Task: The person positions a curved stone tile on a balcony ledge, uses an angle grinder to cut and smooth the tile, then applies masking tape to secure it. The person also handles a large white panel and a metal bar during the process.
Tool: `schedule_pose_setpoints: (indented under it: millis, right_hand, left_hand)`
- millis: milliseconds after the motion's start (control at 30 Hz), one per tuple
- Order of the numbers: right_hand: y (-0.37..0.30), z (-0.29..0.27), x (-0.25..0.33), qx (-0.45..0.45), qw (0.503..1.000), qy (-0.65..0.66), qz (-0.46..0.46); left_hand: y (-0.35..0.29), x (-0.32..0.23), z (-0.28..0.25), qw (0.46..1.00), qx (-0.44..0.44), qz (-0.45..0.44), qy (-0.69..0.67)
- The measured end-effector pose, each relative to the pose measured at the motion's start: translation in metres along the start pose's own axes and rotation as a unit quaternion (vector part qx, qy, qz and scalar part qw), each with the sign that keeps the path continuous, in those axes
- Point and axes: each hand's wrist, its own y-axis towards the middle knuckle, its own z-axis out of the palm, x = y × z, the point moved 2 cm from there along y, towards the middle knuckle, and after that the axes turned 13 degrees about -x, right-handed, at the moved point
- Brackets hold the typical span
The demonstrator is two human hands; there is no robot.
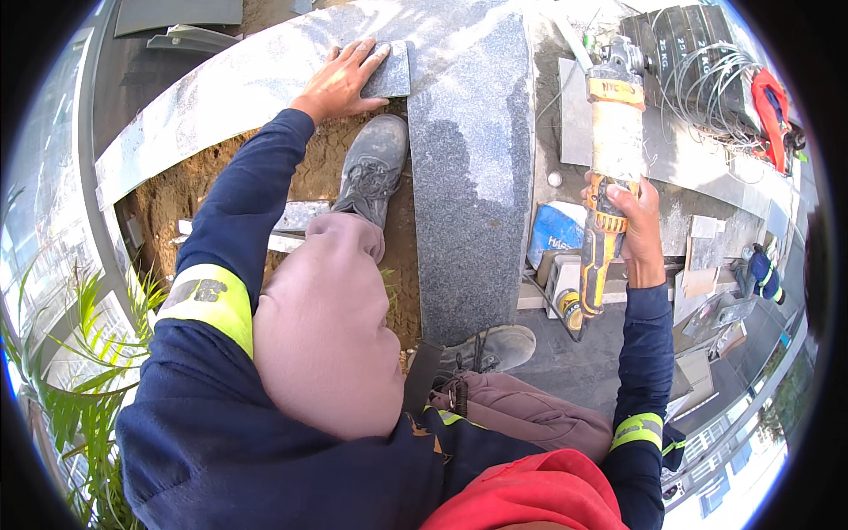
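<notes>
My left hand [346, 81] lies with its fingers spread at the left side of a small grey stone piece [393, 72], fingertips resting on it. That piece sits at the inner corner where a curved pale stone slab [230, 88] meets a long speckled granite slab [464, 203]. In my right hand [643, 221] is an angle grinder [616, 132], gripped round its yellow-and-black rear body. The grinder's casing is dusty and worn, and its metal head points away from me. Whether a disc is fitted I cannot make out.
Bare soil [203, 181] lies inside the slabs, under my left shoe [371, 168]. At the right are a blue bag [556, 231], a yellow tape measure [571, 311], coiled wire [711, 84] and black weights [680, 40]. A leafy plant [84, 380] stands at the left.
</notes>
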Motion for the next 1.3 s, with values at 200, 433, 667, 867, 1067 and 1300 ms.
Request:
schedule_pose_setpoints:
  millis: [200, 433, 667, 867, 1067, 1300]
  right_hand:
    - [0.001, -0.008, -0.005, -0.001, 1.0, 0.004, 0.02]
    - [0.003, 0.0, -0.001, 0.003, 1.0, 0.013, 0.021]
    - [-0.001, 0.002, 0.003, 0.013, 1.0, 0.004, 0.017]
    - [-0.001, -0.003, 0.002, 0.004, 1.0, -0.008, 0.004]
    - [0.0, -0.003, -0.001, -0.003, 1.0, -0.017, -0.005]
    - [0.0, -0.006, -0.002, 0.008, 1.0, -0.026, -0.001]
  left_hand:
    - [0.004, 0.005, 0.005, 1.0, -0.006, 0.009, -0.004]
    - [0.003, 0.006, 0.007, 1.0, -0.015, 0.019, -0.01]
    - [0.003, 0.009, 0.009, 0.999, -0.015, 0.014, -0.029]
    - [0.005, 0.009, 0.007, 1.0, -0.002, 0.012, -0.023]
    - [0.006, 0.007, 0.009, 1.0, 0.003, 0.006, -0.017]
    - [0.007, 0.01, 0.005, 0.999, 0.006, 0.001, -0.041]
